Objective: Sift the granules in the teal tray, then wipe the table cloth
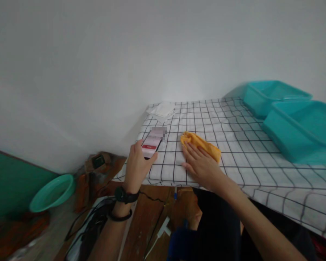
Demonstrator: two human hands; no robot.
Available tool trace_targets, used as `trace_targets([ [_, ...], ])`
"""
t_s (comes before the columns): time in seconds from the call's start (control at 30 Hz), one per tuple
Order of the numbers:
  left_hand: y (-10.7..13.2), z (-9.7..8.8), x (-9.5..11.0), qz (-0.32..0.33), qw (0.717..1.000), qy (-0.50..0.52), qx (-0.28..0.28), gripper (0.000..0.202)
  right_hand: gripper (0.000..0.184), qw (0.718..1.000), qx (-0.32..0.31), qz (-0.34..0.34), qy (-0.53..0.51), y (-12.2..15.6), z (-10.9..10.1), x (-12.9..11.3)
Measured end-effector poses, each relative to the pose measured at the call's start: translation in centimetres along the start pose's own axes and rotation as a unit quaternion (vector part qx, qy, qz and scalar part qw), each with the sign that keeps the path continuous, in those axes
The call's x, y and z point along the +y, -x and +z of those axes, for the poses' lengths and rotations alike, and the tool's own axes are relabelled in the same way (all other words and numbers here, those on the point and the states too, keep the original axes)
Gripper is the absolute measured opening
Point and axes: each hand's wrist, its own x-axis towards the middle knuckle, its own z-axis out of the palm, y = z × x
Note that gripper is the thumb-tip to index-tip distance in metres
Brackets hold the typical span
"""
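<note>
phone (152, 140), screen text (149, 147) unreadable, pinched by left hand (139, 162); right hand (202, 165) spread flat on yellow cloth (209, 147).

One left hand (137, 164), one right hand (201, 166), one phone (150, 143), one cloth (206, 145), two bins (284, 134), one basin (53, 192), one watch (121, 195), one wristband (121, 218), one tablecloth (206, 117)

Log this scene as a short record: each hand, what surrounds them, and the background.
Left hand: grips the near end of a rectangular smartphone with a lit screen; wears a black wristwatch
Right hand: spread over a crumpled yellow cloth
Surface cover: white fabric with black grid lines
Beyond the phone: flat white papers or packets
Right side: two turquoise rectangular plastic tubs, one nearer, one farther
Lower left: round green basin
Background: plain pale wall
Unclear: whether the phone is lifted
</note>
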Motion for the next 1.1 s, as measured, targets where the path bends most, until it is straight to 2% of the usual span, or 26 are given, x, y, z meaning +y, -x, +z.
trace_targets([
  [0.1, 0.3, -0.2, 0.6, 0.009, 1.000, -0.017, -0.006, 0.065, 0.064, 0.998, -0.018, -0.053, -0.032, -0.5, 0.1, -2.5],
  [0.2, 1.3, -0.5, 2.2, 0.064, 0.996, -0.061, 0.010, 0.060, 0.061, 0.998, -0.028, -0.049, -0.032, 0.2, -0.3, -1.8],
  [0.27, 2.2, -0.5, 3.9, 0.137, 0.989, -0.062, 0.006, 0.057, 0.061, 1.000, -0.013, -0.004, -0.008, 1.6, -0.7, 0.3],
  [0.4, 4.3, 0.5, 7.3, 0.258, 0.963, 0.005, -0.071, 0.056, 0.065, 0.991, 0.061, 0.097, 0.064, 6.3, -1.6, 6.6],
  [0.5, 5.5, 1.6, 8.6, 0.281, 0.955, -0.001, -0.093, 0.052, 0.065, 0.986, 0.084, 0.102, 0.106, 9.6, -2.6, 10.8],
  [0.6, 6.1, 2.2, 8.5, 0.292, 0.953, -0.039, -0.073, 0.051, 0.065, 0.984, 0.082, 0.105, 0.118, 10.7, -3.1, 12.2],
  [0.67, 6.4, 2.2, 7.9, 0.311, 0.947, -0.060, -0.058, 0.052, 0.065, 0.982, 0.080, 0.133, 0.109, 9.9, -3.1, 11.3],
  [0.77, 6.8, 2.0, 7.2, 0.340, 0.936, -0.082, -0.040, 0.056, 0.065, 0.983, 0.067, 0.154, 0.070, 7.2, -2.7, 7.7],
  [0.9, 7.5, 2.2, 6.5, 0.360, 0.927, -0.104, -0.012, 0.063, 0.064, 0.996, 0.026, 0.082, 0.005, 3.5, -1.8, 1.4],
  [0.97, 7.8, 2.3, 6.3, 0.367, 0.924, -0.112, -0.002, 0.064, 0.063, 0.998, 0.016, 0.053, -0.013, 2.5, -1.4, -0.8],
  [1.03, 7.9, 2.3, 6.1, 0.370, 0.922, -0.117, -0.001, 0.067, 0.063, 0.999, 0.019, 0.045, -0.022, 2.5, -1.5, -1.7],
  [1.1, 8.0, 2.2, 6.0, 0.368, 0.922, -0.120, -0.010, 0.069, 0.062, 0.998, 0.024, 0.061, -0.020, 3.6, -1.9, -0.9],
])
